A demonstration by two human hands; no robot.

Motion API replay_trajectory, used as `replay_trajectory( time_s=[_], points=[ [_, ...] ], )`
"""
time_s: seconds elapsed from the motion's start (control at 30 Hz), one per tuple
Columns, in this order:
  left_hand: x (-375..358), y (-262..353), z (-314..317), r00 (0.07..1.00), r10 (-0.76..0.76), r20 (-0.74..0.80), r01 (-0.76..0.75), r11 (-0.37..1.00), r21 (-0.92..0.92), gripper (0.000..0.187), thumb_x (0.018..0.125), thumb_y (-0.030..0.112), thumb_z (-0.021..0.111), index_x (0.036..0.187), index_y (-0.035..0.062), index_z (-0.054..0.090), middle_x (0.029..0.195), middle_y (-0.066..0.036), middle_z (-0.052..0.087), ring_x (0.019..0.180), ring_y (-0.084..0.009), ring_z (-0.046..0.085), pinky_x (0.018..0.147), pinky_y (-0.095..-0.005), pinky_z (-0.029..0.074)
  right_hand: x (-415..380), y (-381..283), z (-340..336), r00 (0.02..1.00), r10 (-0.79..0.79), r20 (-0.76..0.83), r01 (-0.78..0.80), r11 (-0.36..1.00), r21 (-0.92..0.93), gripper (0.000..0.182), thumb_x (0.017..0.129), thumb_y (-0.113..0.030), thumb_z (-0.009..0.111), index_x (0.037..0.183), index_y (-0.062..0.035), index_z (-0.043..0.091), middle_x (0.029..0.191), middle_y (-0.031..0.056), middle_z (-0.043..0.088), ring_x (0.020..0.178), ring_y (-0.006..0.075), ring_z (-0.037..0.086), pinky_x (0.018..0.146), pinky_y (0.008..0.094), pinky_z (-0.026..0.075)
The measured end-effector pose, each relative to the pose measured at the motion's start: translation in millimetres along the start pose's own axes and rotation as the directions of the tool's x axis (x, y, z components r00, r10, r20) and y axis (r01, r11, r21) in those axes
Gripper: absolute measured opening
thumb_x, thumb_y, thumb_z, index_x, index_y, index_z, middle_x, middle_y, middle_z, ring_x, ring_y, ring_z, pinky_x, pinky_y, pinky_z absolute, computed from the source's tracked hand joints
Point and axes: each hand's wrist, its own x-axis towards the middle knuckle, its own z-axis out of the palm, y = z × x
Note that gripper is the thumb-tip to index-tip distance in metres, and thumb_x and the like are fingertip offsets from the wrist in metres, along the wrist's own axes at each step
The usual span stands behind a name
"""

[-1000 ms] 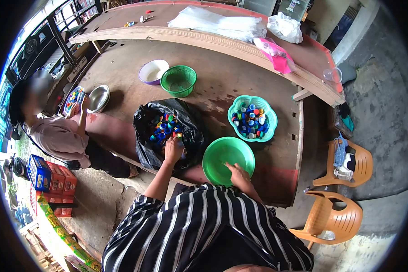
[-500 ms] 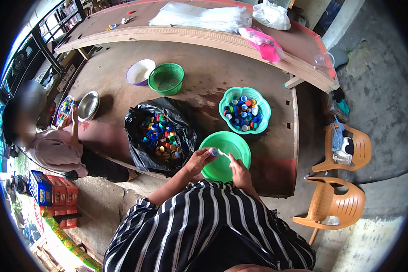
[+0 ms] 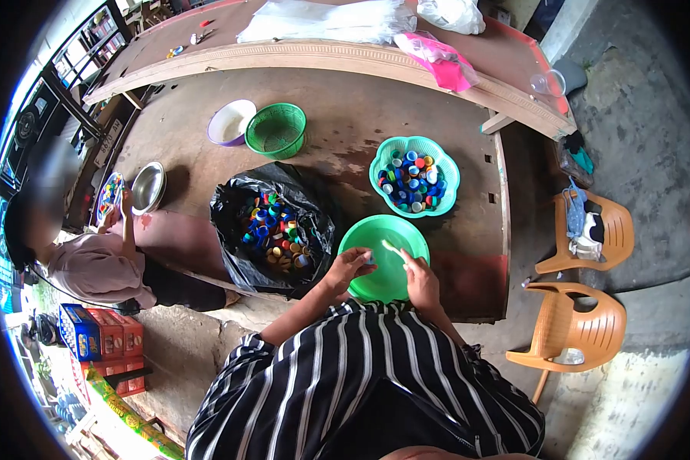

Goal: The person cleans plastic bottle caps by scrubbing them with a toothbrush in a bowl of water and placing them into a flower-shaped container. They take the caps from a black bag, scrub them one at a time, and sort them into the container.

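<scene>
My left hand (image 3: 348, 268) pinches a small bottle cap (image 3: 369, 258), partly covered by the fingers. A white toothbrush (image 3: 392, 247) is gripped in my right hand (image 3: 422, 282), its head pointing up and to the left, apart from the cap. Both hands are over a green basin (image 3: 385, 224). Left of it, a black plastic bag (image 3: 322, 201) stands open, full of coloured bottle caps (image 3: 264, 221). Behind the basin, to the right, a turquoise basket (image 3: 451, 162) holds more caps.
A green basket (image 3: 302, 123) and a white-and-purple bowl (image 3: 213, 132) stand farther back. At the left, a person (image 3: 100, 261) handles caps beside a metal bowl (image 3: 161, 173). A raised bench (image 3: 299, 52) runs along the back; orange chairs (image 3: 571, 330) stand right.
The toothbrush has moved away from the cap as my right hand went to the right. The view has shifted slightly.
</scene>
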Motion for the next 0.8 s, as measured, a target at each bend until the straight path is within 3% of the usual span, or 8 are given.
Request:
replay_trajectory(
  time_s=[0.03, 0.13, 0.2, 0.47, 0.53, 0.63, 0.7, 0.8],
  points=[
    [4, -4, -1, 1.0, -0.004, 0.003, 0.004, 1.0, -0.002, 0.025, 0.093, 0.02, 0.057, 0.107, -0.0004, 0.056, 0.098, -0.007, 0.06, 0.087, -0.0172, 0.062, 0.084, -0.028, 0.051, 1, -2, -2, 0.999, 0.01, -0.036, -0.01, 1.0, -0.01, 0.042, 0.088, -0.009, 0.053, 0.128, -0.0213, 0.052, 0.092, 0.0098, 0.057, 0.082, 0.0293, 0.06, 0.066, 0.0402, 0.048],
    [18, -17, -15, 0.956, 0.291, 0.027, -0.239, 0.723, 0.648, 0.032, 0.081, 0.016, 0.07, 0.105, -0.0012, 0.059, 0.091, -0.007, 0.063, 0.082, -0.0127, 0.061, 0.075, -0.0255, 0.05, -5, -13, -4, 0.999, -0.026, -0.038, 0.028, 0.999, 0.037, 0.044, 0.087, -0.009, 0.053, 0.129, -0.0215, 0.051, 0.092, 0.0097, 0.057, 0.081, 0.029, 0.061, 0.066, 0.0404, 0.048],
    [22, -22, -21, 0.97, 0.233, 0.063, -0.224, 0.77, 0.597, 0.038, 0.074, 0.015, 0.075, 0.105, -0.0014, 0.06, 0.089, -0.007, 0.064, 0.079, -0.0109, 0.06, 0.071, -0.0249, 0.049, -9, -13, 2, 0.992, -0.091, 0.091, 0.096, 0.994, -0.052, 0.044, 0.087, -0.008, 0.053, 0.129, -0.0216, 0.051, 0.092, 0.0097, 0.056, 0.081, 0.0293, 0.06, 0.066, 0.0402, 0.048],
    [38, -40, -39, 0.938, 0.342, 0.061, -0.288, 0.669, 0.685, 0.038, 0.07, 0.008, 0.077, 0.102, -0.0004, 0.061, 0.086, -0.008, 0.065, 0.076, -0.0117, 0.061, 0.07, -0.0249, 0.05, -4, -10, 9, 0.995, -0.012, 0.101, 0.02, 0.997, -0.078, 0.04, 0.088, -0.013, 0.053, 0.127, -0.0227, 0.053, 0.096, 0.0115, 0.057, 0.082, 0.0303, 0.06, 0.069, 0.0393, 0.05],
    [35, -31, -36, 0.97, 0.234, 0.066, -0.213, 0.687, 0.694, 0.041, 0.072, 0.009, 0.076, 0.107, -0.004, 0.058, 0.092, -0.009, 0.066, 0.084, -0.0137, 0.062, 0.074, -0.0256, 0.05, 5, -5, 5, 0.995, 0.069, 0.066, -0.063, 0.993, -0.095, 0.042, 0.085, -0.011, 0.053, 0.126, -0.0211, 0.053, 0.097, 0.0109, 0.058, 0.083, 0.0293, 0.061, 0.07, 0.0394, 0.051],
    [32, -28, -31, 0.978, 0.204, 0.044, -0.172, 0.67, 0.722, 0.036, 0.078, 0.006, 0.069, 0.11, -0.0057, 0.055, 0.098, -0.013, 0.063, 0.09, -0.0181, 0.062, 0.078, -0.0274, 0.052, 12, 28, 32, 0.999, -0.035, -0.014, 0.024, 0.871, -0.49, 0.048, 0.078, -0.006, 0.053, 0.125, -0.0172, 0.055, 0.098, 0.0097, 0.059, 0.086, 0.0278, 0.06, 0.069, 0.0413, 0.052],
    [32, -31, -29, 0.995, 0.103, 0.012, -0.102, 0.951, 0.292, 0.029, 0.084, 0.003, 0.06, 0.11, -0.0065, 0.052, 0.102, -0.016, 0.06, 0.093, -0.0217, 0.063, 0.08, -0.0285, 0.054, 12, 33, 40, 0.998, -0.028, 0.064, 0.055, 0.877, -0.478, 0.048, 0.078, -0.006, 0.053, 0.125, -0.0174, 0.054, 0.098, 0.0098, 0.058, 0.086, 0.0277, 0.059, 0.07, 0.0409, 0.052],
    [31, -24, -26, 0.999, 0.038, -0.03, -0.032, 0.98, 0.194, 0.029, 0.089, -0.001, 0.049, 0.115, -0.0113, 0.044, 0.11, -0.022, 0.055, 0.097, -0.0272, 0.062, 0.085, -0.0315, 0.055, 11, 16, 29, 0.995, -0.036, 0.097, 0.07, 0.925, -0.374, 0.048, 0.079, -0.005, 0.052, 0.126, -0.0173, 0.054, 0.097, 0.0103, 0.057, 0.086, 0.028, 0.06, 0.069, 0.0402, 0.052]
  ],
)
